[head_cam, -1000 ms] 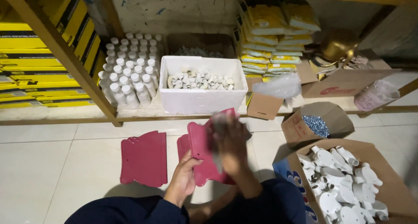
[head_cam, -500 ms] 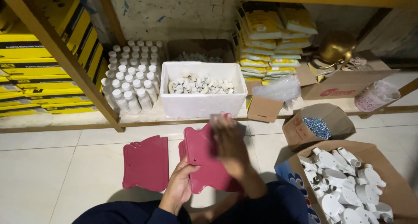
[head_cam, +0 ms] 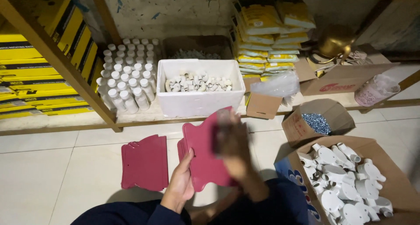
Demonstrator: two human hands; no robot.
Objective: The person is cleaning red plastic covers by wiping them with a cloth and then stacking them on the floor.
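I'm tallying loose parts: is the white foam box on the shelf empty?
No, the white foam box holds a heap of small white cylindrical pieces.

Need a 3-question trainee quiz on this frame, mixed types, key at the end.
1. True or false: the left hand grips the lower edge of the dark red shaped card.
2. Which lies flat on the tiled floor, left of the held card? A) a stack of dark red cards B) a blue tray C) a roll of tape
3. Fill in: the open cardboard box at lower right holds white plastic ____.

Key: 1 true; 2 A; 3 fittings. The right hand is blurred over the card's upper right, so its grip is unclear.
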